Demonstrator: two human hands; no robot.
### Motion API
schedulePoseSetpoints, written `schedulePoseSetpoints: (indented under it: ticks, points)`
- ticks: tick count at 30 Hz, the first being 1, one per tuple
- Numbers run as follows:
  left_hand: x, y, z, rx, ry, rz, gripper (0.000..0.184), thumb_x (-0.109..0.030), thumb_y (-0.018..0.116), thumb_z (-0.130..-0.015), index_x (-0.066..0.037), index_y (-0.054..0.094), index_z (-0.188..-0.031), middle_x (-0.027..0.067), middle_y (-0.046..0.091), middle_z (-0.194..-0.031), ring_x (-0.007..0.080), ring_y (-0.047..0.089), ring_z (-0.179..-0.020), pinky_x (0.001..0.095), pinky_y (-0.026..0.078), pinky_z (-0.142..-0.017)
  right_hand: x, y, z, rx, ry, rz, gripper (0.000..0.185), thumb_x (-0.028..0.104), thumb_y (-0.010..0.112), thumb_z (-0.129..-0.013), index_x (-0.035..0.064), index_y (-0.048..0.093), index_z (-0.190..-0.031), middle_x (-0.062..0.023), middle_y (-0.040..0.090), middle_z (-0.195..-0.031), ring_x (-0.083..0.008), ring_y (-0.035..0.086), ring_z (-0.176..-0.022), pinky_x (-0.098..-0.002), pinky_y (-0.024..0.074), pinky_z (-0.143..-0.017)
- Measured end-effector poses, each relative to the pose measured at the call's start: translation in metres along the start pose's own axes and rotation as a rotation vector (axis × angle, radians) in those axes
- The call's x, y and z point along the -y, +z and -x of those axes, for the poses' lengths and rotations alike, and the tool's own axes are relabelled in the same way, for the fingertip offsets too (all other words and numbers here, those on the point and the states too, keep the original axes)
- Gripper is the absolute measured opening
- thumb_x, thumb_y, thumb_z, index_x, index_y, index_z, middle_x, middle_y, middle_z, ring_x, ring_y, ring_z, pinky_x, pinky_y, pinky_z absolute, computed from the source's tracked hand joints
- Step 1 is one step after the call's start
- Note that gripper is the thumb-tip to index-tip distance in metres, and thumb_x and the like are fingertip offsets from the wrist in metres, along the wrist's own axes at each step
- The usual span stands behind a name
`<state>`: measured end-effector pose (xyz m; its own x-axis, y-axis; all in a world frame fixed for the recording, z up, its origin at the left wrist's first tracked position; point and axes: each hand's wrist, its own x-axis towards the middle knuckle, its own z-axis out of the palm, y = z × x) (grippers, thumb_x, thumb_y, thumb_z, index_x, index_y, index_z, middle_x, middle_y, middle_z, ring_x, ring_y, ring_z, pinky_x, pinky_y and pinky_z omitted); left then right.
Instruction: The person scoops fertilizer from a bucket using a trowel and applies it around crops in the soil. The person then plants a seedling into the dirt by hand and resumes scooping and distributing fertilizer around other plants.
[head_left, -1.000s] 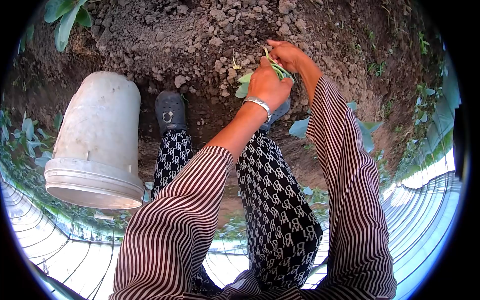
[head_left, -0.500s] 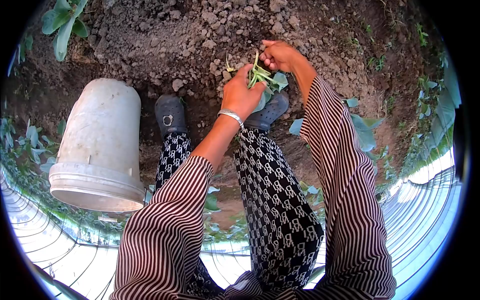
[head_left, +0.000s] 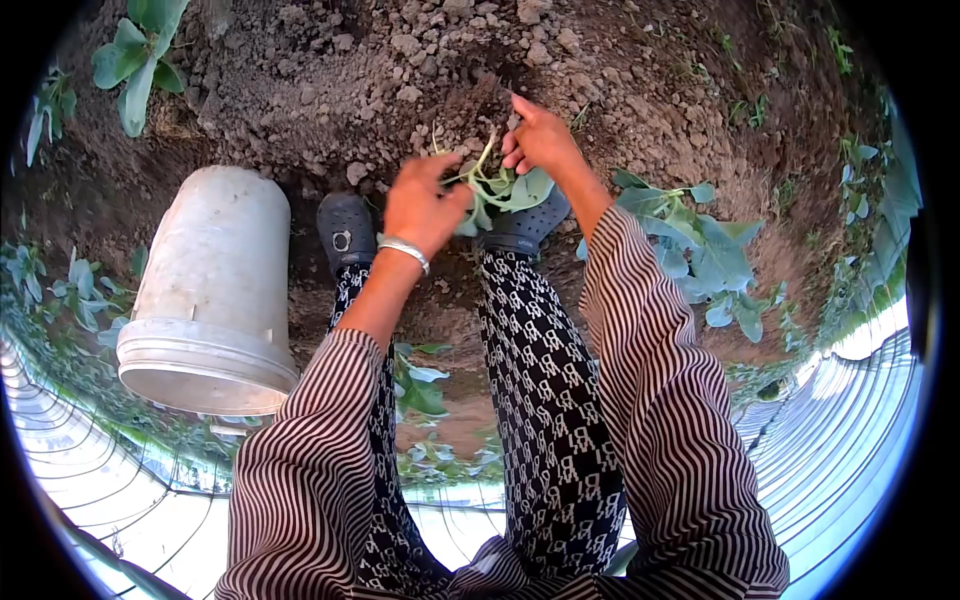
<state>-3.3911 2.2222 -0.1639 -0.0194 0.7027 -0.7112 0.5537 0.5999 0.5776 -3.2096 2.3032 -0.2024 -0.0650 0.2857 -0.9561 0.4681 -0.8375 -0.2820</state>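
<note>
A seedling (head_left: 525,190) with a pale bare stem and broad green leaves lies over the shoe on the right. My left hand (head_left: 425,208), with a silver bangle at the wrist, is just left of it. Its thumb and fingers are apart beside the leaf stalks, slightly blurred. My right hand (head_left: 543,143) is above the seedling, its fingers curled and the index finger pointing at a dark, dug patch of soil (head_left: 490,85). Something thin and dark shows at that fingertip; what the curled fingers hold is hidden.
An off-white plastic bucket (head_left: 215,270) lies on its side at the left. Two dark clogs (head_left: 347,225) stand on the soil. Leafy plants (head_left: 700,245) grow at the right, with another plant (head_left: 145,60) at the upper left. Clods cover the raised bed (head_left: 300,80).
My left hand has loosened from the seedling and moved left. The seedling has tipped lower and left. My right hand has shifted slightly down, its index finger now extended toward the soil.
</note>
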Motion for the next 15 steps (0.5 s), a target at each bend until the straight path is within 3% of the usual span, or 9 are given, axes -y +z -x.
schedulePoseSetpoints:
  ticks: [2, 5, 8, 9, 12, 13, 15]
  points:
    - [-0.004, -0.019, -0.018, -0.179, 0.075, -0.247, 0.045, -0.021, 0.072, -0.072, -0.01, 0.061, -0.115, 0.0149, 0.057, -0.115, 0.0245, 0.063, -0.082, 0.0328, 0.052, -0.077, -0.011, 0.004, 0.007, -0.015, -0.108, -0.011, 0.063, -0.009, 0.035, -0.085, 0.0121, 0.03, -0.144, -0.0074, 0.063, -0.079, -0.0126, 0.062, -0.055, -0.0259, 0.0499, -0.046]
    - [-0.013, -0.028, -0.059, -0.172, 0.303, -0.289, 0.06, -0.02, 0.074, -0.069, -0.007, 0.053, -0.124, 0.0164, 0.056, -0.118, 0.0294, 0.06, -0.095, 0.0357, 0.048, -0.086, -0.018, 0.008, 0.015, -0.027, -0.153, -0.057, 0.064, -0.01, 0.035, -0.084, 0.0167, 0.036, -0.142, -0.0058, 0.06, -0.074, -0.011, 0.059, -0.055, -0.0255, 0.0494, -0.047]
    - [-0.023, -0.02, -0.094, 0.171, 0.489, -0.284, 0.078, -0.021, 0.077, -0.067, -0.005, 0.041, -0.134, 0.0172, 0.053, -0.124, 0.0319, 0.056, -0.107, 0.037, 0.043, -0.095, -0.031, 0.015, 0.018, -0.044, -0.214, -0.071, 0.061, -0.007, 0.037, -0.086, 0.0206, 0.041, -0.14, -0.0045, 0.059, -0.07, -0.0112, 0.061, -0.057, -0.0269, 0.049, -0.049]
    - [-0.023, -0.013, -0.1, 0.22, 0.454, -0.351, 0.087, -0.022, 0.078, -0.065, -0.007, 0.034, -0.138, 0.0166, 0.052, -0.127, 0.0332, 0.051, -0.116, 0.0368, 0.04, -0.1, -0.035, 0.017, 0.019, -0.044, -0.24, -0.067, 0.061, -0.007, 0.038, -0.086, 0.0205, 0.041, -0.14, -0.0042, 0.058, -0.07, -0.0115, 0.061, -0.058, -0.0276, 0.0488, -0.049]
    - [-0.019, -0.004, -0.103, 0.35, 0.324, -0.286, 0.088, -0.023, 0.078, -0.064, -0.01, 0.033, -0.139, 0.0144, 0.053, -0.128, 0.0322, 0.052, -0.116, 0.0369, 0.041, -0.099, -0.048, 0.026, 0.021, -0.094, -0.344, -0.029, 0.063, -0.008, 0.043, -0.083, 0.0219, 0.044, -0.138, -0.0076, 0.058, -0.071, -0.0159, 0.061, -0.059, -0.0328, 0.05, -0.053]
    - [-0.02, -0.002, -0.099, 0.387, 0.292, -0.297, 0.088, -0.016, 0.078, -0.064, -0.009, 0.032, -0.139, 0.0153, 0.051, -0.129, 0.033, 0.051, -0.116, 0.0374, 0.043, -0.098, -0.055, 0.029, 0.019, -0.125, -0.406, 0.004, 0.063, -0.008, 0.045, -0.082, 0.0221, 0.044, -0.137, -0.0091, 0.059, -0.071, -0.0174, 0.061, -0.059, -0.0339, 0.0504, -0.055]
    - [-0.017, 0.002, -0.087, 0.349, 0.301, -0.272, 0.086, -0.014, 0.077, -0.065, -0.009, 0.033, -0.139, 0.0153, 0.052, -0.128, 0.0334, 0.051, -0.116, 0.0375, 0.043, -0.098, -0.065, 0.03, 0.022, -0.175, -0.507, 0.091, 0.067, -0.009, 0.05, -0.078, 0.0227, 0.044, -0.137, -0.0148, 0.059, -0.076, -0.0226, 0.061, -0.062, -0.0371, 0.0515, -0.062]
